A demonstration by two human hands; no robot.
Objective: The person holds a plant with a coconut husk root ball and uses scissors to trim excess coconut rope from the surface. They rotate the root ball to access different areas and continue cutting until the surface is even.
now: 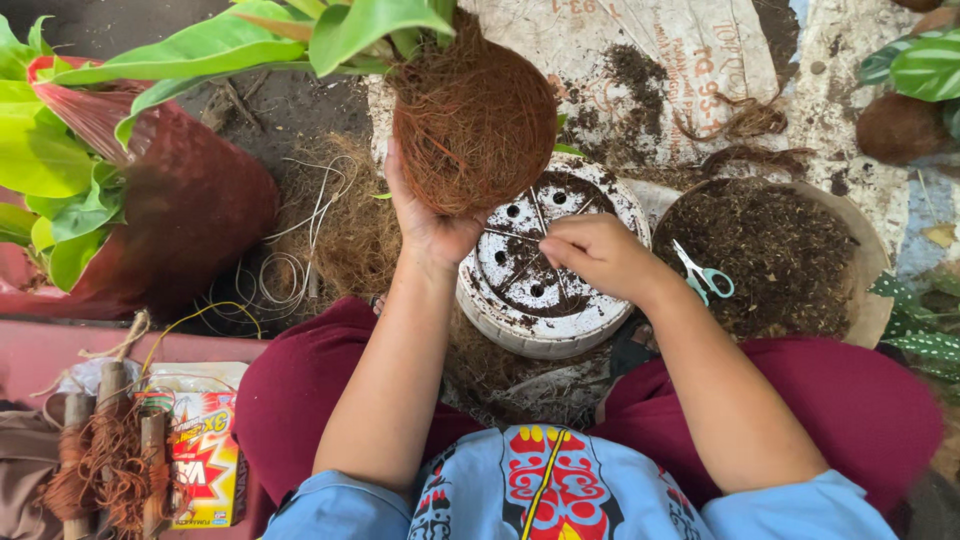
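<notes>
My left hand [425, 222] holds up a round ball of brown coconut fibre [473, 120] from underneath; green leaves [330, 35] rise out of its top. My right hand [592, 252] is closed with pinched fingers over an upturned white plastic pot [530, 300] whose base has several round holes. What the right fingers pinch is too thin to make out. The white pot sits on the ground between my knees, which are covered in dark red cloth.
A shallow bowl of dark soil [775, 255] with small teal-handled scissors [705, 275] lies at the right. A red-wrapped plant [150, 190] stands left, loose fibre and coiled string [300, 250] beside it. Twine spools [100, 460] and a colourful box [205, 455] lie bottom left.
</notes>
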